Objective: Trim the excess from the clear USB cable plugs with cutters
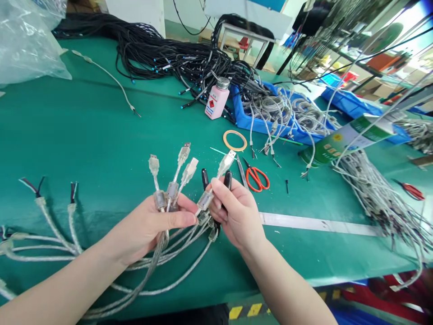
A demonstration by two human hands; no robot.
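Cables [160, 248] in clear braided jackets, ending in USB plugs [154, 164], held above the near part of the table [84, 135]. The left hand [145, 228] has its grip wrapped round three, at and below their gray cores [159, 199]; the grip of the right hand [238, 212] pinches a fourth behind its plug, with a black-handled tool [228, 179] apparently lodged in the palm. The cables should prove light and springy, their smooth jackets rather slippery; the cores probably offer the firmest hold, whereas the bared wire ends [73, 193], to the left, look fragile. Overlapping near lengths could snag. Far of the right hand lie tweezers [242, 171], orange-handled snips [250, 170] and a tan ring [224, 137], crowding its far side; farther off, a pink bottle [217, 101] stands beside a blue tray [238, 108] of coiled cables [274, 108].
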